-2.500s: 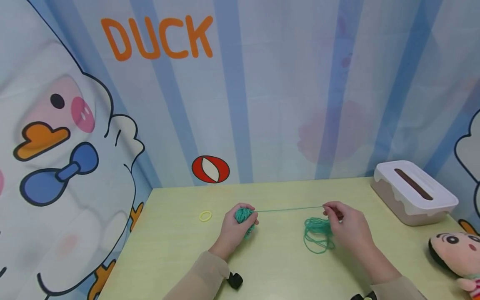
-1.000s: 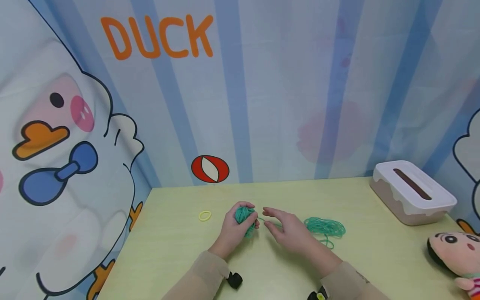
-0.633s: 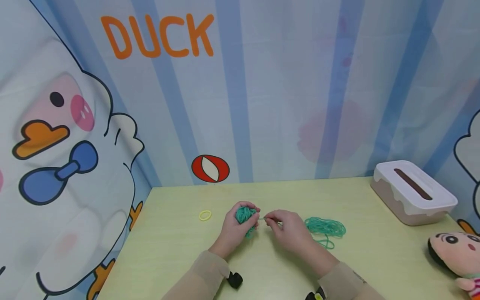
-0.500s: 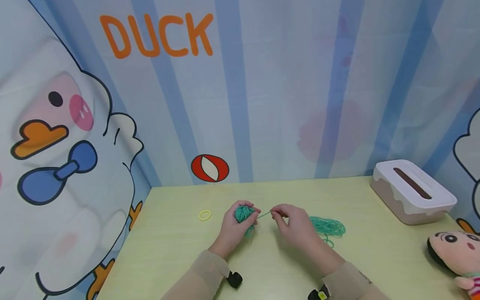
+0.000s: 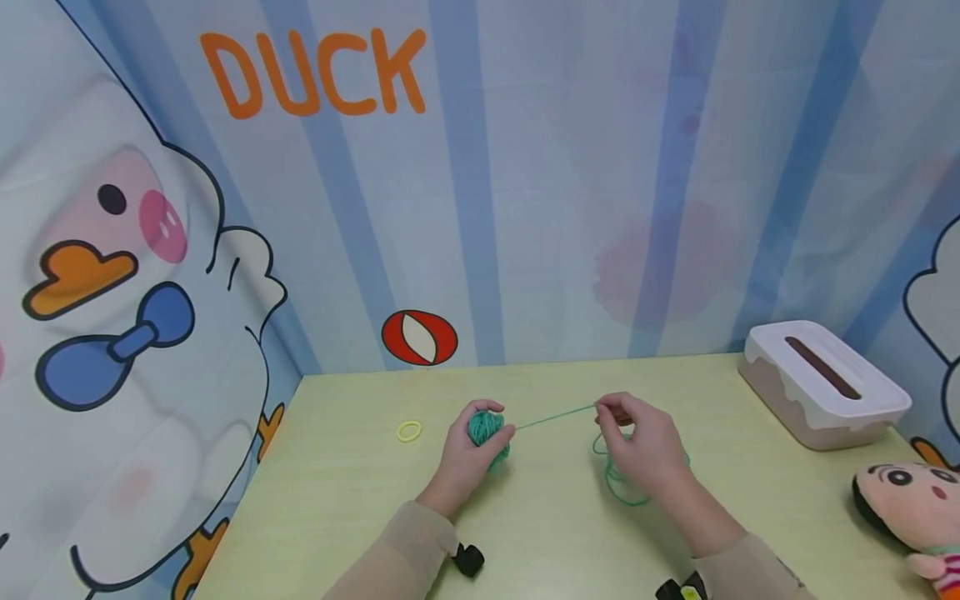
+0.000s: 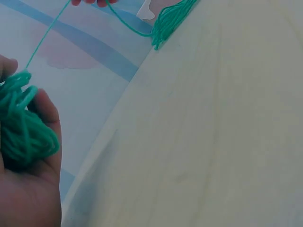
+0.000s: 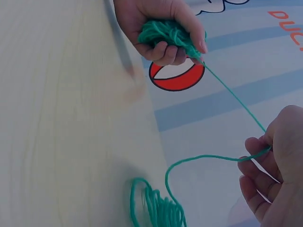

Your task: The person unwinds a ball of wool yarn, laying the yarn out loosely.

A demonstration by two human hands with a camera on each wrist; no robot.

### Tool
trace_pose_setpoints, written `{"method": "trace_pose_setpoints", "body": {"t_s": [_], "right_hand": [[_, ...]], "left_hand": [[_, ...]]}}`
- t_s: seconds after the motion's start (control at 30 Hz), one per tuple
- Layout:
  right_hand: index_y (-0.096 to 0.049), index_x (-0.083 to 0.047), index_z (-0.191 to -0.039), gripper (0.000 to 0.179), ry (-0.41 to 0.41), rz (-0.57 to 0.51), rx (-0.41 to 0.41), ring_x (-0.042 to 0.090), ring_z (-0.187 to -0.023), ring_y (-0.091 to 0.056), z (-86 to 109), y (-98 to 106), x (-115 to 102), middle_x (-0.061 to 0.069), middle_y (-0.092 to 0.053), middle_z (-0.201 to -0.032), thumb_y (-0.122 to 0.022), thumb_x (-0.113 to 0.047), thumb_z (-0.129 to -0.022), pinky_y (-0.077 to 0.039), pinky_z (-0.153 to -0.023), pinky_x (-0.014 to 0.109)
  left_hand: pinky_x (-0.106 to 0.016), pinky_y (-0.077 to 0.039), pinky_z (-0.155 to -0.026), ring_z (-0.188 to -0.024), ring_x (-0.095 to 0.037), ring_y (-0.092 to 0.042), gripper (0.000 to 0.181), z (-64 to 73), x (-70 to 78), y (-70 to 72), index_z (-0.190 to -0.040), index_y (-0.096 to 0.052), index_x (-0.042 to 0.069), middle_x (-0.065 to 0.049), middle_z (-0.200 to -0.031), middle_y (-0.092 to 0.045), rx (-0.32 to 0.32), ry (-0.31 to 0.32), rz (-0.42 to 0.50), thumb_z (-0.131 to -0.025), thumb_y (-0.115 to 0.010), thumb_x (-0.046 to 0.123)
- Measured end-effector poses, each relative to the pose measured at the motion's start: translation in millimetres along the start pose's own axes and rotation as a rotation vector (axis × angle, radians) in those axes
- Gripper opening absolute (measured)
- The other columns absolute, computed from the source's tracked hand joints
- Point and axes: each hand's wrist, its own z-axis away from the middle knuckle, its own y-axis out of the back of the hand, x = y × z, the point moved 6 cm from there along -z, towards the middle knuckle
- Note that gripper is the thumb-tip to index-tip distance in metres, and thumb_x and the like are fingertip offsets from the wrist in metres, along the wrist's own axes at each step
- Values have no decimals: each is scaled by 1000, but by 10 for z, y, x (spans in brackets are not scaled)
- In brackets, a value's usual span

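My left hand (image 5: 467,454) grips a ball of green yarn (image 5: 486,427), fingers and thumb curled around it. From the ball a taut strand (image 5: 555,417) runs up to my right hand (image 5: 643,442), which pinches it between thumb and fingertips. In the right wrist view the strand continues past the right fingers (image 7: 255,182) and sags down to a loose heap of yarn (image 7: 163,210) on the table. The head view has that heap mostly hidden behind the right hand, with a few loops (image 5: 618,487) showing at its left.
A yellow ring (image 5: 408,431) lies on the table (image 5: 360,500) left of the left hand. At the back right stands a tissue box (image 5: 825,383) with a white lid, and a doll (image 5: 911,508) lies at the right edge. A printed curtain (image 5: 540,208) hangs behind.
The right hand came in close to the ball, pinched the strand there, and has since drawn it out to the right, over the heap. The left hand keeps its place with the ball.
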Motion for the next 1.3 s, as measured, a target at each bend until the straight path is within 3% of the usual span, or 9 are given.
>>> {"method": "trace_pose_setpoints", "body": {"t_s": [0.23,0.47,0.67,0.87,1.1,1.3], "right_hand": [[-77,-9,-116,16,-126,40,11,23,-94,-75,73,261,274,3,-82,-98,-67,-18,-108,-59,-79,29],[-76,-6,-119,25,-207,113,18,23,-92,-75,149,458,650,8,-82,-102,-62,-25,-110,-57,-78,27],[-76,-5,-120,31,-280,177,-45,25,-93,-72,211,567,884,13,-81,-105,-60,-29,-111,-54,-78,35],[-78,-2,-117,32,-354,277,-144,31,-93,-73,231,615,1048,17,-81,-109,-61,-28,-107,-54,-75,42],[-82,-4,-118,30,-361,354,-208,49,-110,-73,232,535,1043,22,-80,-117,-68,-25,-102,-58,-89,63],[-81,-4,-116,24,-227,267,-72,55,-121,-61,217,389,721,28,-71,-127,-64,-13,-100,-52,-96,67]], "left_hand": [[-30,-65,-84,-86,-18,-75,43,4,11,-11,-139,-59,5,-9,-108,-74,-21,1,92,-106,-76,27],[-29,-66,-81,-86,-16,-75,50,-9,0,-6,-140,-59,-1,-28,-118,-74,-24,6,145,-105,-78,30],[-26,-59,-85,-96,-17,-66,48,-11,-14,25,-139,-63,6,-8,-115,-72,28,3,46,-104,-78,35],[-25,-57,-85,-93,-17,-63,45,-11,3,31,-139,-62,6,-2,-107,-69,47,-4,45,-106,-77,32],[-25,-60,-82,-85,-15,-68,42,0,32,17,-140,-62,4,-4,-105,-70,20,-8,65,-108,-73,29],[-25,-61,-84,-86,-15,-71,44,11,21,-8,-142,-62,6,-19,-115,-73,-15,0,42,-108,-73,32]]}}
